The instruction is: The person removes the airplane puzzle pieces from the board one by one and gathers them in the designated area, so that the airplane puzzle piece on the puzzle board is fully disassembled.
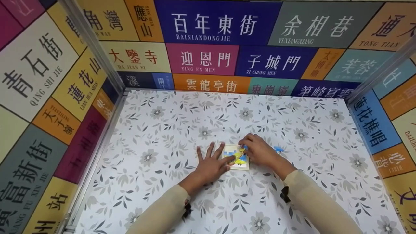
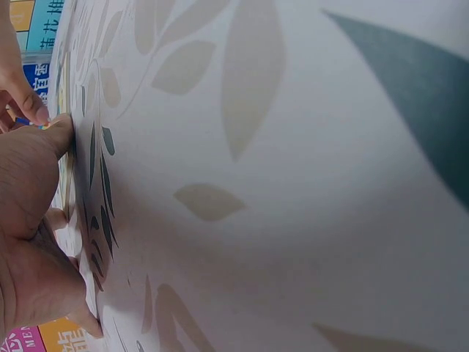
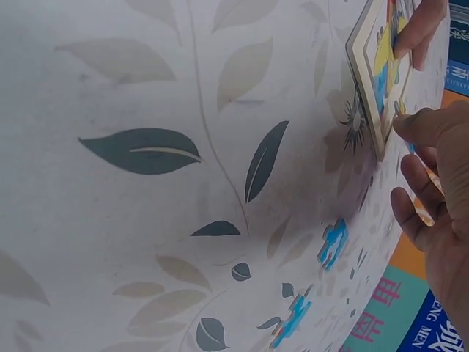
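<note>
A small jigsaw puzzle in a pale wooden tray (image 1: 243, 168) lies on the table, its picture yellow and blue. My left hand (image 1: 208, 167) rests at the tray's left side with fingers spread, the thumb and nearby fingertips touching the puzzle. At the tray's upper right, my right hand (image 1: 261, 152) pinches a puzzle piece (image 1: 242, 148) between thumb and fingertips; most of it is hidden by the fingers. The right wrist view shows the right thumb at the tray's edge. Two loose blue puzzle pieces, one nearer (image 3: 333, 243) and one farther (image 3: 292, 321) from the tray, lie on the cloth.
A white cloth (image 1: 156, 185) with grey leaves and flowers covers the table. Panels with coloured Chinese signs (image 1: 201, 58) stand along the back and both sides. In the head view, the loose blue pieces (image 1: 278, 149) lie just right of the right hand.
</note>
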`<state>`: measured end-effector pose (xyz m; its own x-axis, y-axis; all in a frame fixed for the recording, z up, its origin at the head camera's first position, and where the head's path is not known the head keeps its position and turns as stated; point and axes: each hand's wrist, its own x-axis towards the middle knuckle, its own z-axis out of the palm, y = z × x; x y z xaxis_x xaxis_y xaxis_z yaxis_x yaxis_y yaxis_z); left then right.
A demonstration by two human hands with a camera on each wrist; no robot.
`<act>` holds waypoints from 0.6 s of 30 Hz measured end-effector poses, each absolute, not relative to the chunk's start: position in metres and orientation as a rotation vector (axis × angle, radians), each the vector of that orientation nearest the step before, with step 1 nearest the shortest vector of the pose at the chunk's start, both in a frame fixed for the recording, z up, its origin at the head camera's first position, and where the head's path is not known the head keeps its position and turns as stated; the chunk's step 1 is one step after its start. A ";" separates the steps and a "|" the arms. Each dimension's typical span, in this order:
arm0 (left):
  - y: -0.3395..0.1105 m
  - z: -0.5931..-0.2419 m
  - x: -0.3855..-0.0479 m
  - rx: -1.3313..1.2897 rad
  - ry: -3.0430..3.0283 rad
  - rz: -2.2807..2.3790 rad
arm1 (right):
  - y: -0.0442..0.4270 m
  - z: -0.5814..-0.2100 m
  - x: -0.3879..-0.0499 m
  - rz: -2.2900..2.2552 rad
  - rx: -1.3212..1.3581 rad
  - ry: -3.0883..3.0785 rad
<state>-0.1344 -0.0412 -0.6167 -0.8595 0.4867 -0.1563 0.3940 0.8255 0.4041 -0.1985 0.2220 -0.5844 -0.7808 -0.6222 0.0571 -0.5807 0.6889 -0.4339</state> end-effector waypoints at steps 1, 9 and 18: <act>-0.041 -0.617 -0.135 0.676 2.754 0.533 | 0.223 -0.584 -0.198 -0.674 -0.998 2.800; -0.041 -0.617 -0.135 0.680 2.754 0.535 | 0.230 -0.582 -0.198 -0.714 -0.987 2.796; -0.043 -0.618 -0.135 0.691 2.736 0.553 | 0.239 -0.582 -0.195 -0.730 -1.081 2.840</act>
